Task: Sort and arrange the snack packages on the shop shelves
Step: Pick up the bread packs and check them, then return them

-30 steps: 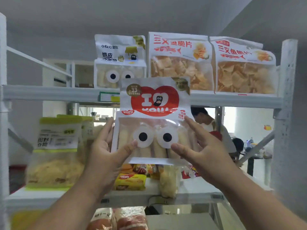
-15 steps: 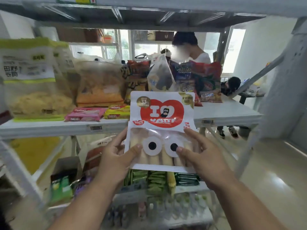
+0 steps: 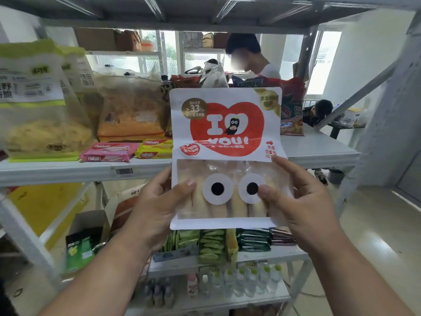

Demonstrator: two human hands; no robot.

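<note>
Head view: left hand [image 3: 157,210] and right hand [image 3: 303,208] (2 thumbs in front) both gripping upright snack package [image 3: 225,133].

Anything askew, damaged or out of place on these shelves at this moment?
Mildly. The pink wafer packet and yellow wafer packet lie flat at angles on the white middle shelf, unlike the upright bags beside them. No damage visible on the white googly-eyed snack bag held in both hands.

A small shop is shown: white metal shelves [image 3: 68,172] are stocked with bagged snacks [image 3: 43,106], wafer packs [image 3: 109,152] and rows of small bottles [image 3: 237,283] (a barcode tag [image 3: 124,171] is stuck on a shelf edge). Other people are seen behind the racks.
</note>
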